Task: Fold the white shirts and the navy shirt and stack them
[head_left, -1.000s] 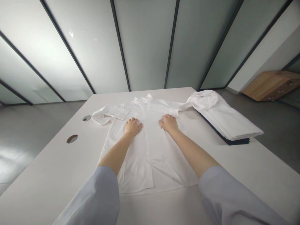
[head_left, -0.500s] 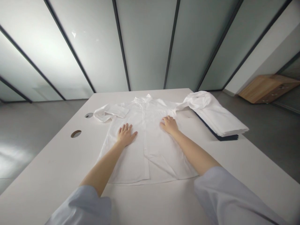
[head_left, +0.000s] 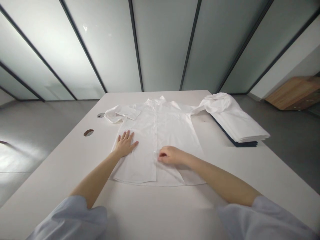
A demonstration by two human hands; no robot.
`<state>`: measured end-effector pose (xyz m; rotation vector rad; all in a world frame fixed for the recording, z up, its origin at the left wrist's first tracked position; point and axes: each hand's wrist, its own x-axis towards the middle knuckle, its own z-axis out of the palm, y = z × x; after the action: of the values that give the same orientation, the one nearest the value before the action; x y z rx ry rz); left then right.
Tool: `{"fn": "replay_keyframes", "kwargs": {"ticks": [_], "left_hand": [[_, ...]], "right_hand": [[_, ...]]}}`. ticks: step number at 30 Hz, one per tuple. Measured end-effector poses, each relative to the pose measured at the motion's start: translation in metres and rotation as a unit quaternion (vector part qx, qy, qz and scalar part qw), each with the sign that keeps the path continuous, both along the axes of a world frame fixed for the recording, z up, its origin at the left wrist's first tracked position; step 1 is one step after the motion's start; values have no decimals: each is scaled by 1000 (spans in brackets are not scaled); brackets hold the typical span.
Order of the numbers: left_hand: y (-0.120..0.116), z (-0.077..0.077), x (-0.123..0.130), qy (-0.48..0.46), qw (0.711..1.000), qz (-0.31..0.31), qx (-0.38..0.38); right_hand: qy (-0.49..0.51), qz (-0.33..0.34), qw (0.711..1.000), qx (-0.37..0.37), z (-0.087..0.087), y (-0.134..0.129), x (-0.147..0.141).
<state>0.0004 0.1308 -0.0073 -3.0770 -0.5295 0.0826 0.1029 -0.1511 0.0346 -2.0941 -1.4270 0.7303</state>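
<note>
A white button-up shirt (head_left: 175, 128) lies front up on the table, its collar at the far end and its hem towards me. My left hand (head_left: 124, 144) rests flat on the shirt's left half, fingers spread. Over the lower front, beside the button strip, my right hand (head_left: 171, 155) is closed in a pinch on the fabric; its fingertips partly hide the grip. The shirt's left sleeve is folded over on itself. On the right, the other sleeve reaches up onto a pile of folded white cloth (head_left: 240, 125).
Under the pile lies a dark navy flat item (head_left: 246, 144). Two round holes, one nearer (head_left: 88, 132) and one with a grey insert (head_left: 100, 115), are in the white table (head_left: 62, 173). Beyond stand frosted glass panels (head_left: 162, 43) and a wooden cabinet (head_left: 295, 93).
My right hand has come down from the shirt's upper right front to the lower button strip, and its fingers have closed. My left hand stays flat, slightly lower on the shirt. The view has shifted slightly.
</note>
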Motion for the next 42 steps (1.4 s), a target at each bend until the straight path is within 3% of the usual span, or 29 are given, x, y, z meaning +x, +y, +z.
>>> {"fn": "replay_keyframes", "kwargs": {"ticks": [2, 4, 6, 8, 11, 14, 17, 20, 23, 25, 28, 31, 34, 39, 42], "left_hand": [[2, 3, 7, 4, 1000, -3, -4], [5, 10, 14, 12, 1000, -10, -11], [6, 20, 23, 5, 1000, -18, -12], [2, 28, 32, -23, 1000, -20, -9], [-11, 31, 48, -58, 998, -22, -14], [-29, 25, 65, -60, 998, -22, -28], [-40, 18, 82, -58, 997, -6, -44], [-45, 11, 92, -67, 996, 8, -55], [-45, 4, 95, -75, 996, 6, -52], [-44, 1, 94, -77, 996, 4, -47], [-44, -1, 93, -75, 996, 3, -45], [-46, 0, 92, -78, 996, 1, -44], [-47, 0, 92, -82, 996, 4, -41], [-48, 0, 92, -83, 996, 7, -43], [-48, 0, 92, -84, 995, 7, -47]], "right_hand": [[177, 81, 981, -17, 9, -1, -26], [340, 146, 929, 1, 17, -4, -39], [400, 139, 904, 52, 22, -7, -38], [340, 58, 934, 96, 21, -7, -24], [143, -101, 979, 101, 3, -7, 12], [-104, -208, 969, 82, -25, -14, 51], [-233, -216, 947, 36, -47, -31, 82], [-242, -186, 951, 47, -52, -44, 109], [-202, -271, 939, 58, -43, -48, 139], [-195, -379, 903, 58, -32, -49, 162], [-230, -520, 820, 65, -15, -51, 194], [-257, -576, 775, 38, 0, -53, 220], [-250, -586, 770, -39, 10, -53, 237], [-157, -577, 779, -189, 16, -59, 253], [-210, -553, 785, -185, 14, -65, 250]]}}
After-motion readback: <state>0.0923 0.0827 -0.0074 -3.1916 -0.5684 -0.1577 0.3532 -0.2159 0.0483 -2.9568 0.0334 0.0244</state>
